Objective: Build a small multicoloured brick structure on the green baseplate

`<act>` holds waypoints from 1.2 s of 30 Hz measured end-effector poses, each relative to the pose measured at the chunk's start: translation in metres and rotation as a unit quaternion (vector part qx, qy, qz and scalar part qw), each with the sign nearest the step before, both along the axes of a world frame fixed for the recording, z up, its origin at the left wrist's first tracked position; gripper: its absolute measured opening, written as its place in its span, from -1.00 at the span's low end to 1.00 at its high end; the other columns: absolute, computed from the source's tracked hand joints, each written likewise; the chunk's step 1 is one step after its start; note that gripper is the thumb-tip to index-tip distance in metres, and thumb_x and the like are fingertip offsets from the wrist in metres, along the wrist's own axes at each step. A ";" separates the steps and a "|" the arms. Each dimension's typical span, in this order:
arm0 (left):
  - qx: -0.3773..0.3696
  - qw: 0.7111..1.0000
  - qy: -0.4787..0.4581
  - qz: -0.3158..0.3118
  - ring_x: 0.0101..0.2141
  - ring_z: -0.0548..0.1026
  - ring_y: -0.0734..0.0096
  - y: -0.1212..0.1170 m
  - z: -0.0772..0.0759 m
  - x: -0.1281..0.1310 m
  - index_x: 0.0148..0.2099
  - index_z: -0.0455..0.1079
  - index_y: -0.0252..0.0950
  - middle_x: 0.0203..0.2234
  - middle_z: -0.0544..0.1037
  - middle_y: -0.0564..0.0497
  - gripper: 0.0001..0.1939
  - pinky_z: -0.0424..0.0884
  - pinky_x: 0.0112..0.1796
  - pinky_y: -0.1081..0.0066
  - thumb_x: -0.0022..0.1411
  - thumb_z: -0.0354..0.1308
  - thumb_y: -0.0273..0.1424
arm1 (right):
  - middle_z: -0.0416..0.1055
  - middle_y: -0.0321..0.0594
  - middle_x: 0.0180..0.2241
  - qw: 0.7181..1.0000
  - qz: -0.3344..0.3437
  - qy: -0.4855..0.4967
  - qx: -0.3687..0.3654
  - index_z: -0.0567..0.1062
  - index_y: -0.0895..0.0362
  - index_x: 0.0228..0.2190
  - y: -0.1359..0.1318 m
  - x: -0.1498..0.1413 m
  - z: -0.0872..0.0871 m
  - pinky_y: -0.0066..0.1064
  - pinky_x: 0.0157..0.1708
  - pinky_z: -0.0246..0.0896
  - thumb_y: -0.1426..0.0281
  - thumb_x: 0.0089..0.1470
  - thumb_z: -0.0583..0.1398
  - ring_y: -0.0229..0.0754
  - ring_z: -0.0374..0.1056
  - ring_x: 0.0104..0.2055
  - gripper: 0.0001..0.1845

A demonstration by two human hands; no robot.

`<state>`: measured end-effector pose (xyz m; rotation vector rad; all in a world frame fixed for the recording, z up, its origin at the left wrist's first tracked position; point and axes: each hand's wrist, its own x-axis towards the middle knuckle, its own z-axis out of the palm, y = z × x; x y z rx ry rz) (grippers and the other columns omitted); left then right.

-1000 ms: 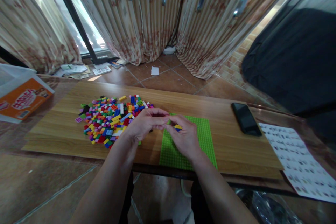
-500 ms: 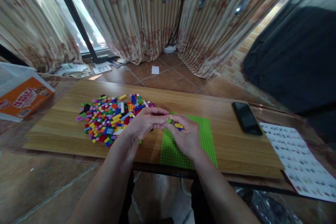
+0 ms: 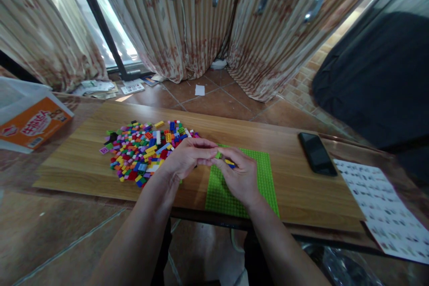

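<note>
Over the left edge of a green studded baseplate (image 3: 258, 174) my two hands meet. My left hand (image 3: 187, 158) is curled, its fingertips pinched on a small green brick (image 3: 218, 155). My right hand (image 3: 239, 176) is also closed and holds small yellow and blue bricks (image 3: 229, 162) between its fingers. The fingertips of both hands touch at the bricks. A heap of small bricks in many colours (image 3: 142, 152) lies on the wooden board (image 3: 301, 187) just left of my left hand.
A black phone (image 3: 317, 154) lies on the board at the right. A printed sheet (image 3: 385, 210) sits further right. An orange and white box (image 3: 31, 123) stands at the far left. Curtains and a tiled floor lie beyond the board.
The hands stay together over the baseplate with only slight finger movement. The view has shifted a little.
</note>
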<state>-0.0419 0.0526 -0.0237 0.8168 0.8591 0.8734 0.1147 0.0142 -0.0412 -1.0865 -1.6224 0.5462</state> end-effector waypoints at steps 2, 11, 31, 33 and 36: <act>-0.005 1.000 0.003 0.002 -0.50 0.49 0.50 0.000 0.000 0.000 -0.35 0.56 -0.39 -0.53 0.55 0.01 -0.79 0.44 -0.40 0.45 -0.13 0.43 -0.48 | 0.55 -0.26 -0.37 1.000 0.003 0.006 0.002 0.60 0.03 -0.26 0.000 0.000 0.000 -0.39 -0.32 0.38 0.38 0.09 0.27 -0.25 0.43 -0.38 -0.85; -0.013 1.000 -0.010 0.009 -0.50 0.51 0.48 0.000 0.001 -0.003 -0.35 0.55 -0.41 -0.52 0.56 -0.01 -0.77 0.47 -0.37 0.43 -0.13 0.44 -0.46 | 0.53 -0.27 -0.38 0.999 0.009 0.037 -0.022 0.61 0.03 -0.23 0.000 0.000 -0.001 -0.41 -0.34 0.36 0.35 0.08 0.29 -0.26 0.41 -0.39 -0.83; -0.036 0.999 0.026 0.018 -0.46 0.49 0.49 0.001 0.002 0.002 -0.31 0.51 -0.39 -0.45 0.53 -0.05 -0.78 0.38 -0.47 0.51 0.15 0.24 -0.30 | 0.58 -0.16 -0.20 0.979 0.024 0.164 -0.117 0.45 0.07 -0.24 0.011 0.013 -0.007 -0.22 -0.06 0.40 0.33 0.08 0.26 -0.16 0.51 -0.13 -0.83; -0.028 0.999 0.045 0.001 -0.54 0.39 0.58 -0.001 0.003 0.007 -0.34 0.49 -0.39 -0.49 0.48 0.00 -0.69 0.24 -0.56 0.57 0.16 0.23 -0.19 | 0.57 -0.16 -0.19 0.977 0.028 0.172 -0.121 0.44 0.07 -0.25 0.011 0.014 -0.007 -0.22 -0.06 0.39 0.33 0.07 0.27 -0.15 0.50 -0.12 -0.82; -0.005 0.998 0.051 -0.040 -0.61 0.22 0.67 -0.005 0.004 0.015 -0.41 0.44 -0.37 -0.56 0.40 0.07 -0.62 0.02 -0.62 0.58 0.12 0.25 -0.10 | 0.57 -0.16 -0.16 0.969 0.053 0.196 -0.139 0.42 0.06 -0.26 0.011 0.014 -0.006 -0.25 -0.11 0.42 0.32 0.06 0.27 -0.14 0.51 -0.12 -0.81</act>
